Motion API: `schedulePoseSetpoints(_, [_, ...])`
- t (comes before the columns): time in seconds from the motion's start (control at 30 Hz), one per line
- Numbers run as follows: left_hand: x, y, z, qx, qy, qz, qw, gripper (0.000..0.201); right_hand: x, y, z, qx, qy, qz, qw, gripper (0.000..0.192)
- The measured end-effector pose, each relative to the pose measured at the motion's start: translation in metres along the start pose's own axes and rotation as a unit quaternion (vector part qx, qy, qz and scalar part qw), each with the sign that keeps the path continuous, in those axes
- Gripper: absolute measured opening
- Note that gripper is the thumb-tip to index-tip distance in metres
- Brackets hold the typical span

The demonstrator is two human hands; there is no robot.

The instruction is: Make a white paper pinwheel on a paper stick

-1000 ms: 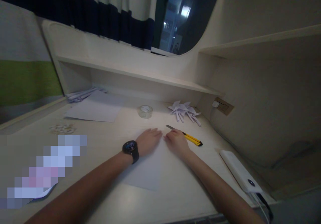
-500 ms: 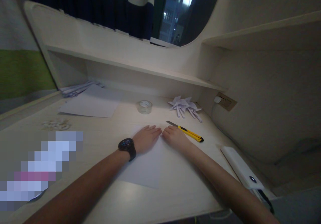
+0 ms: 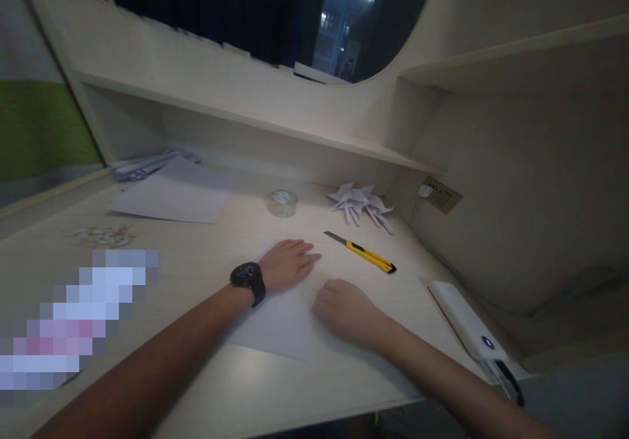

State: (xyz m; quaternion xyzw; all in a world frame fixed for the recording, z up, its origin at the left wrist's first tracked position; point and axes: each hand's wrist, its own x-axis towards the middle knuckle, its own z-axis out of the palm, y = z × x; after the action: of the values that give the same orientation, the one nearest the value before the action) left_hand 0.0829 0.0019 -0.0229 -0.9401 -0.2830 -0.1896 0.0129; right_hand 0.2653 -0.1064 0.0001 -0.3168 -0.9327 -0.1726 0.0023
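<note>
Where the paper lies: centre of the frame, flat on the desk, partly under the left hand.
Left hand: fingers spread and released, palm down across the paper; I see nothing gripped.
Right hand: just right of the paper, fingers curled in; their tips are hidden from me, so I cannot tell whether they pinch anything.
Yellow knife: right of centre, blade bare, its tip near the left fingertips; I judge that a forward slide of that hand, or a careless reach by the other, could mean a cut.
Paper slip: one palm alone seems to steady it, so if that pressure lifted or twisted, I'd expect skewing.
White box: lower right, near the right forearm; a swing might shove it.
Writing: I read no words or brands; the watch and tape roll show nothing legible, and the lower-left patch is pixelated.
</note>
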Motion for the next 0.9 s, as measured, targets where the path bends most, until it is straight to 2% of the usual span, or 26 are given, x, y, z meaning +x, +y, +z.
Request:
schedulePoseSetpoints(0.17, [-0.001,0.000,-0.002,0.009,-0.004,0.003,1.000,0.040,-0.003,-0.023,-0.011,0.025,0.005,-0.017,1.000,0.019])
schedulePoseSetpoints(0.3, [-0.001,0.001,-0.003,0.008,-0.002,0.001,1.000,0.039,-0.006,-0.039,-0.030,0.056,0.008,-0.061,0.996,0.019])
schedulePoseSetpoints(0.43, [-0.001,0.001,-0.003,0.003,0.004,0.000,1.000,0.039,-0.013,-0.055,-0.051,0.091,0.005,-0.077,0.993,0.020])
schedulePoseSetpoints(0.53, [-0.001,0.000,-0.002,0.000,0.008,0.002,1.000,0.038,-0.018,-0.062,-0.058,0.109,0.002,-0.088,0.990,0.020])
schedulePoseSetpoints(0.63, [-0.002,0.000,0.001,0.001,0.012,-0.001,1.000,0.038,-0.017,-0.053,-0.047,0.132,0.037,-0.081,0.987,0.020])
schedulePoseSetpoints(0.67, [-0.002,0.001,0.001,0.002,0.012,-0.001,1.000,0.038,-0.016,-0.046,-0.040,0.132,0.062,-0.064,0.987,0.021])
schedulePoseSetpoints(0.73, [-0.002,0.002,0.001,0.003,0.019,0.000,1.000,0.038,-0.011,-0.027,-0.023,0.103,0.092,0.015,0.990,0.020])
schedulePoseSetpoints(0.77, [-0.001,0.003,-0.001,0.005,0.026,0.001,1.000,0.037,-0.008,-0.017,-0.015,0.079,0.096,0.053,0.991,0.021])
schedulePoseSetpoints(0.9, [0.004,0.013,-0.021,0.022,0.054,-0.004,0.998,0.028,0.003,0.020,0.008,0.014,0.077,0.119,0.990,0.018])
